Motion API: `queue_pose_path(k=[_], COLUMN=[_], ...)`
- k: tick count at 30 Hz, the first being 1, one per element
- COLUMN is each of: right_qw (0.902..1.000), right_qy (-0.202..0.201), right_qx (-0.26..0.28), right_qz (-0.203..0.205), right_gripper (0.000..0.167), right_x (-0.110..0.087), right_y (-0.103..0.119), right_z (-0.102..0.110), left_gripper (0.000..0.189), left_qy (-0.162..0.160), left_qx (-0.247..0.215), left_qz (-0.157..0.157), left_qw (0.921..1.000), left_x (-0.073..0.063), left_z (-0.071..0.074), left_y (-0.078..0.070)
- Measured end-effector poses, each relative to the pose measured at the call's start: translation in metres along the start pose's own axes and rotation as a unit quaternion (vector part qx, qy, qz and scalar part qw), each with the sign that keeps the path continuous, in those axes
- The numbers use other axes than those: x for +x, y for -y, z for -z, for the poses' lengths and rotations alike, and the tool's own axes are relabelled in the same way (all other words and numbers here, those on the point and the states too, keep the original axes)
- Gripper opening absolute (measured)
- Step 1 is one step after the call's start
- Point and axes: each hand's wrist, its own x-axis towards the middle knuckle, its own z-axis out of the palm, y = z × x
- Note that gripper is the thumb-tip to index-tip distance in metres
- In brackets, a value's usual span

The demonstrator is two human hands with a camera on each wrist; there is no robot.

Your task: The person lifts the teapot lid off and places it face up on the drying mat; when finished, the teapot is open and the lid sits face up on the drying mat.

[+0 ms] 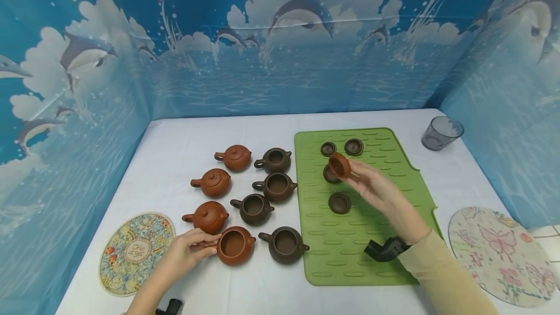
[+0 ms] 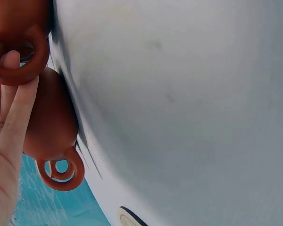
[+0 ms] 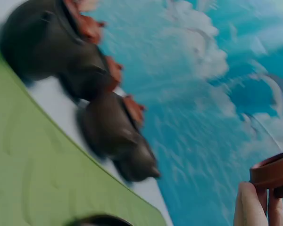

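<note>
We take the lidless red teapot [image 1: 232,246] on the worktop [image 1: 262,290] as the centre of our clock, with 12 at the far side. Its handle [image 2: 44,52] points toward 9 o'clock, and there the left hand [image 1: 187,253] pinches it; we suppose that this hold makes the pot steady and leaves its mouth uncovered. The right hand [image 1: 372,183], at about 2 o'clock, grasps a red lid [image 1: 340,165] in the air above the green mat [image 1: 341,266], with the hollow side turned toward us. In the right wrist view the fingers come from the side of the knob [image 3: 279,191], probably because this is the natural part for holding.

Three covered red teapots [image 1: 214,183] stand between 10 and 12 o'clock, and four uncovered dark teapots [image 1: 286,245] between 1 and 3. Their handles point more or less to 9, which, we think, makes them convenient for a left hand. Four dark lids [image 1: 340,202] lie on the mat around 2 o'clock, perhaps because its ribbed surface prevents sliding; one is partly hidden behind the lifted lid. A glass [image 1: 443,132] stands farther out at 2 o'clock, apparently to be out of the way.
</note>
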Motion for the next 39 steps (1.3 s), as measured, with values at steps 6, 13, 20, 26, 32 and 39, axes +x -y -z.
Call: queue_pose_path(k=[6, 13, 20, 26, 32, 39], right_qw=[0.9891, 0.9900, 0.9863, 0.9808, 0.9003, 0.7885], right_qy=[0.002, -0.075, -0.124, -0.169, -0.238, -0.287], right_qx=[0.143, 0.118, 0.109, -0.096, -0.362, -0.540], right_qz=[0.032, 0.021, 0.001, -0.016, -0.043, -0.064], right_gripper=[0.036, 0.029, 0.018, 0.034, 0.068, 0.071], right_x=[-0.006, -0.009, -0.012, -0.010, -0.007, -0.002], right_y=[0.018, 0.021, 0.021, 0.019, 0.010, 0.011], right_z=[0.027, 0.048, 0.066, 0.074, 0.078, 0.073], left_gripper=[0.028, 0.028, 0.027, 0.027, 0.027, 0.026], left_qy=[-0.002, 0.000, 0.003, 0.003, 0.004, 0.001], left_qx=[0.001, -0.002, -0.005, -0.001, -0.002, -0.004], left_qz=[-0.001, 0.000, 0.018, 0.016, 0.018, 0.005], left_qw=[1.0000, 1.0000, 0.9998, 0.9999, 0.9998, 1.0000], left_x=[0.000, 0.000, 0.000, -0.001, -0.001, -0.001], left_z=[0.000, 0.001, 0.001, 0.001, 0.001, 0.001], left_y=[0.001, -0.001, -0.003, -0.003, -0.002, -0.002])
